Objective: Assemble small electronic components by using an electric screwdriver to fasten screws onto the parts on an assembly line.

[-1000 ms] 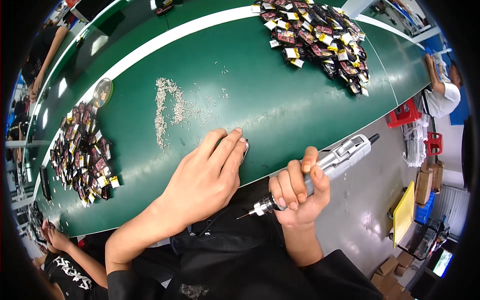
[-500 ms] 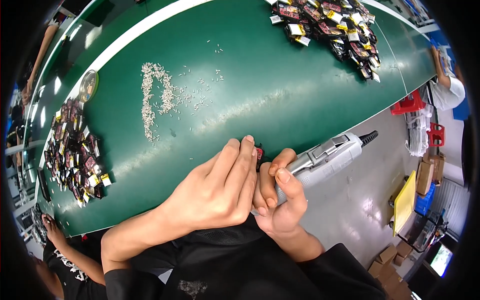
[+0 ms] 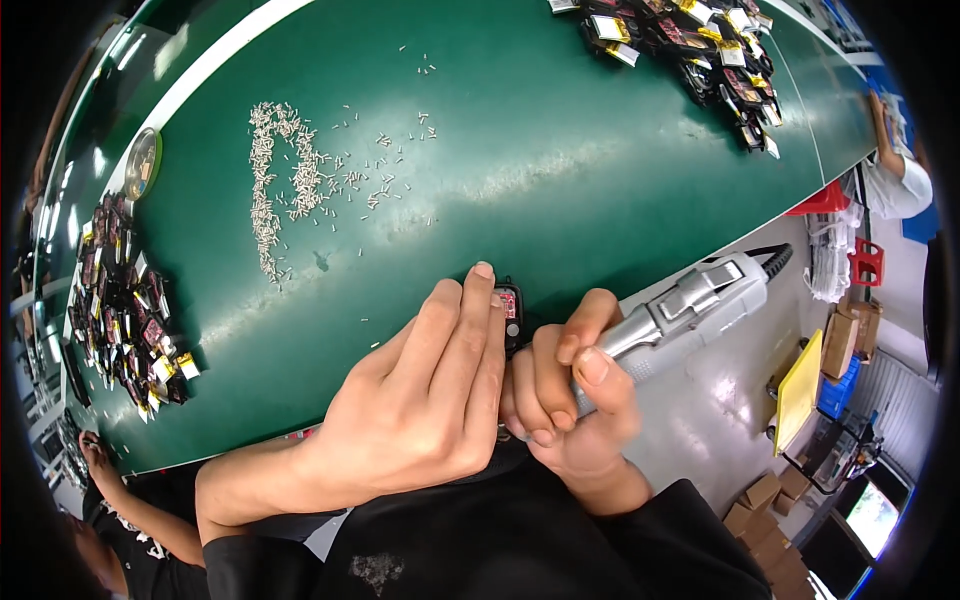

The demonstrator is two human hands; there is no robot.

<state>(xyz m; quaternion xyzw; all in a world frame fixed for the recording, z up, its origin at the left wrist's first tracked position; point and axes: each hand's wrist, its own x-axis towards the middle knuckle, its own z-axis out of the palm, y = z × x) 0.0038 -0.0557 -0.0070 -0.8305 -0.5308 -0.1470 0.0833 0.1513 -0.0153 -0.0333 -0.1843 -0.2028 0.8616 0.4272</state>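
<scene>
By the table's [image 3: 600, 225] near edge, we are gripping a driver [image 3: 690, 310] in our right hand [image 3: 570, 400] and holding our left hand [image 3: 430, 380], fingers together, over the left side of a black unit [image 3: 511, 305], whether pinching it we cannot tell, while screws [image 3: 305, 185] are lying beyond, between two heaps [image 3: 120, 310].

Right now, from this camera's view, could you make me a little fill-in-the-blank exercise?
1. The grey power tool is in the person's ____ hand.
2. The left hand is at a small dark device, and the tabletop is coloured ____.
3. The densest cluster of pale pieces lies nearer the picture's ____ heap.

Missing words: right; green; left.
</scene>
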